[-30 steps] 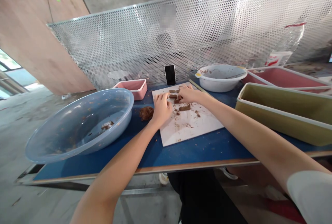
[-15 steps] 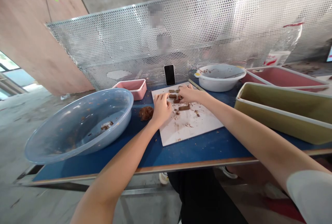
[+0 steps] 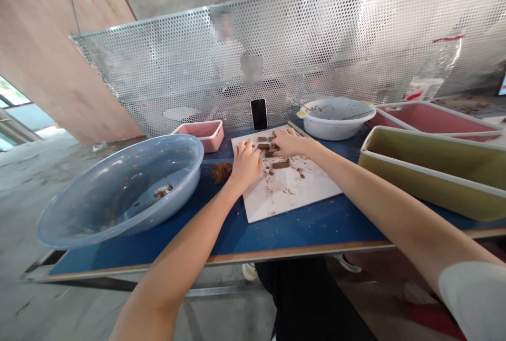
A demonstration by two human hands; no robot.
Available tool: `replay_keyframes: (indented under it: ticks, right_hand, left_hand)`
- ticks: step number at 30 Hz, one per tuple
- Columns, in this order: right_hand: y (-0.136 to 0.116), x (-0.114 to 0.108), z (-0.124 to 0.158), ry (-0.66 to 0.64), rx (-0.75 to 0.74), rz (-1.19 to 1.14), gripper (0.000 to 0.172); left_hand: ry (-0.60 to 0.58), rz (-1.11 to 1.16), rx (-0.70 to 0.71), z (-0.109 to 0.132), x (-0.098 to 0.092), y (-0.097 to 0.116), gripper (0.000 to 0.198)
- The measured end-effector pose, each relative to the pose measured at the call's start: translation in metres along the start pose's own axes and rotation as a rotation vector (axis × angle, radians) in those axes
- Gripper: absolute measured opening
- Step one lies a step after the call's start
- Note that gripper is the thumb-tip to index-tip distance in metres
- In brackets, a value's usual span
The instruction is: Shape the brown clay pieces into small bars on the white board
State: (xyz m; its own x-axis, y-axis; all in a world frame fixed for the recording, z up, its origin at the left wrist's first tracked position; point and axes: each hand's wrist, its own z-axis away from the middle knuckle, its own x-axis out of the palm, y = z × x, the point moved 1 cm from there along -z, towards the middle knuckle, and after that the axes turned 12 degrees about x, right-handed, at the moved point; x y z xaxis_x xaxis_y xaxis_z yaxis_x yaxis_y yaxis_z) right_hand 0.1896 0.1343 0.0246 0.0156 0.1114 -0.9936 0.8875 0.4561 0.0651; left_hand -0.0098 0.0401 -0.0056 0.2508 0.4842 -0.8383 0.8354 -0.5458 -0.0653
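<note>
A white cutting board (image 3: pixel 284 193) lies on the blue table (image 3: pixel 300 230), smeared with brown crumbs. Several short brown clay-like sticks (image 3: pixel 280 164) lie on its far half. My left hand (image 3: pixel 245 162) rests on the board's left edge, fingers curled down beside one stick. My right hand (image 3: pixel 290 143) lies over the sticks at the far end, fingers bent onto them; what they pinch is hidden. A brown lump (image 3: pixel 222 172) sits on the table just left of my left hand.
A big translucent blue basin (image 3: pixel 118 188) fills the left of the table. Behind stand a pink tray (image 3: pixel 201 134), an upright black phone (image 3: pixel 259 114) and a white bowl (image 3: pixel 336 118). An olive tub (image 3: pixel 430 169) and a red tub (image 3: pixel 430 117) stand right. A perforated metal screen (image 3: pixel 316 46) closes the back.
Both hands stay on the far part of the board with only slight finger shifts. A person behind the screen has moved to the left.
</note>
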Motion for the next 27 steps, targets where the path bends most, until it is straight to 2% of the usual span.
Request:
replay_keyframes:
  ticks: [3,7,11,15,27]
  right_hand:
    - [0.005,-0.002,0.008,0.106,0.05,-0.021,0.032]
    - [0.014,0.001,0.034,0.209,0.029,-0.026,0.035]
    - [0.024,0.014,0.055,0.127,0.037,-0.034,0.038]
    - [0.027,0.024,0.058,0.041,0.019,-0.021,0.04]
    - [0.032,0.041,0.051,0.129,-0.028,0.069,0.05]
  left_hand:
    - [-0.105,-0.059,0.069,-0.001,0.0,0.0,0.024]
    - [-0.18,-0.068,0.111,-0.001,0.006,0.002,0.033]
    - [-0.214,-0.078,0.116,-0.002,0.009,0.006,0.038]
    - [-0.236,-0.092,0.103,-0.002,0.011,0.007,0.038]
    - [-0.236,-0.045,0.102,-0.005,0.016,0.002,0.037]
